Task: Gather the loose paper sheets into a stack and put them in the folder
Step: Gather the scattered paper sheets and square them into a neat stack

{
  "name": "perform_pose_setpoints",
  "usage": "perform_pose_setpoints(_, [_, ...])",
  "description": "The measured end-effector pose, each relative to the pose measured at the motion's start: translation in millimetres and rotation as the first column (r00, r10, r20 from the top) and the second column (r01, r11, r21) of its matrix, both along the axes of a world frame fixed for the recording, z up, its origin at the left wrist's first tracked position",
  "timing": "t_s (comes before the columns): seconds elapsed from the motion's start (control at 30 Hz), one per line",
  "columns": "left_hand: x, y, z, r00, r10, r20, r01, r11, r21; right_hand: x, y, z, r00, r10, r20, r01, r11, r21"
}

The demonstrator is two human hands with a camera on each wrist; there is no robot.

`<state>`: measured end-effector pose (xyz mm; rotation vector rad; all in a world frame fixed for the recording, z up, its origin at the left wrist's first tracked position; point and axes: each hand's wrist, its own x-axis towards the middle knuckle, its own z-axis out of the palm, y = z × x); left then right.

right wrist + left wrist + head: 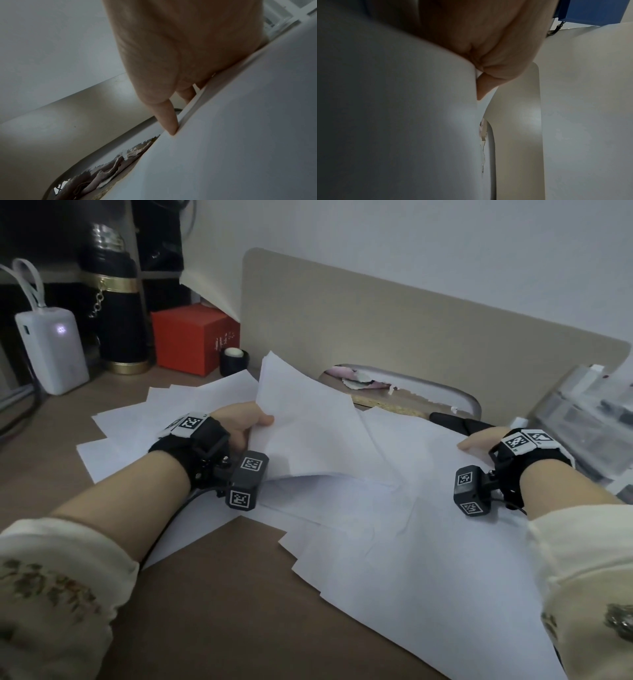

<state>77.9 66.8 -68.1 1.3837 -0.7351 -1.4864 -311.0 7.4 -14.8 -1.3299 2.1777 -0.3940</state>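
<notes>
A: What is on the tabletop (222,594)?

B: White paper sheets (394,525), loose and overlapping, fan across the brown surface from about 9 o'clock to 5 o'clock. Too many edges are hidden for an exact count; at least eight separate corners show.

A: And the hands?

B: Two hands, each with a black wrist camera rig. The left hand (245,422), at about 10 o'clock from the middle of the spread, pinches the edge of a lifted bunch of sheets (301,419), thumb on top and fingers underneath. That bunch tilts up toward 12 o'clock, its far corner clear of the tabletop. The left wrist view shows the fingers (488,75) folded against the paper edge.

A: The right one?

B: The right hand (479,441), at about 3 o'clock, rests at the right edge of the sheets. In the right wrist view one fingertip (169,121) presses into the paper edge, with more fingers tucked behind it. I cannot tell whether it grips or only pushes.

A: Where is the folder?

B: I cannot pick out a folder with certainty.

A: Anything else?

B: At 11 o'clock stand one red box (191,337), one white power bank (51,350), one black and gold flask (116,313). A beige divider panel (411,326) runs along 12 o'clock, and clear plastic drawers (582,422) sit at 2 o'clock.
</notes>
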Motion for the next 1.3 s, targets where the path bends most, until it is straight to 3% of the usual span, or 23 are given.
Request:
perform_pose_setpoints(0.23, [-4.5,6.6,12.1,0.994,0.07,-0.081,-0.067,0.997,0.043,3.9,11.0,23.4,0.999,0.049,-0.022,-0.048,0.997,0.056])
perform_pose_setpoints(0.33, [-4.6,5.7,13.9,0.991,0.071,-0.117,-0.07,0.997,0.013,3.2,11.3,25.8,0.995,0.096,0.018,-0.098,0.986,0.138])
perform_pose_setpoints(0.43, [-4.7,5.7,14.5,0.985,0.073,-0.159,-0.077,0.997,-0.015,6.2,14.9,23.8,0.99,0.14,0.027,-0.142,0.982,0.122])
perform_pose_setpoints(0.53, [-4.1,6.1,14.7,0.981,0.078,-0.176,-0.086,0.996,-0.035,11.3,12.8,22.5,0.982,0.181,-0.043,-0.178,0.981,0.07])
perform_pose_setpoints(0.63, [-3.9,7.0,14.7,0.98,0.075,-0.182,-0.085,0.995,-0.045,8.3,2.6,20.3,0.934,0.255,-0.251,-0.266,0.964,-0.011])
perform_pose_setpoints(0.8, [-2.1,6.1,12.4,0.981,0.099,-0.166,-0.109,0.993,-0.049,7.5,3.3,16.7,0.928,0.257,-0.268,-0.268,0.964,-0.003])
perform_pose_setpoints(0.93, [-1.9,6.7,12.4,0.984,0.094,-0.152,-0.105,0.992,-0.063,9.4,3.5,13.7,0.925,0.312,-0.218,-0.313,0.949,0.031])
perform_pose_setpoints(1.03, [-2.3,7.1,12.3,0.985,0.094,-0.143,-0.104,0.992,-0.068,8.3,-1.9,12.8,0.949,0.282,-0.14,-0.297,0.95,-0.1])
perform_pose_setpoints(1.13, [-1.1,5.9,11.5,0.983,0.115,-0.144,-0.127,0.989,-0.076,12.6,-1.1,15.0,0.973,0.206,0.103,-0.184,0.964,-0.192])
perform_pose_setpoints(1.23, [-1.7,6.7,12.8,0.983,0.118,-0.142,-0.132,0.987,-0.09,20.8,2.7,13.7,0.94,0.198,0.28,-0.132,0.963,-0.235])
perform_pose_setpoints(1.3, [-2.5,7.8,14.1,0.983,0.112,-0.143,-0.127,0.986,-0.105,30.0,7.8,10.2,0.903,0.204,0.377,-0.144,0.973,-0.18])
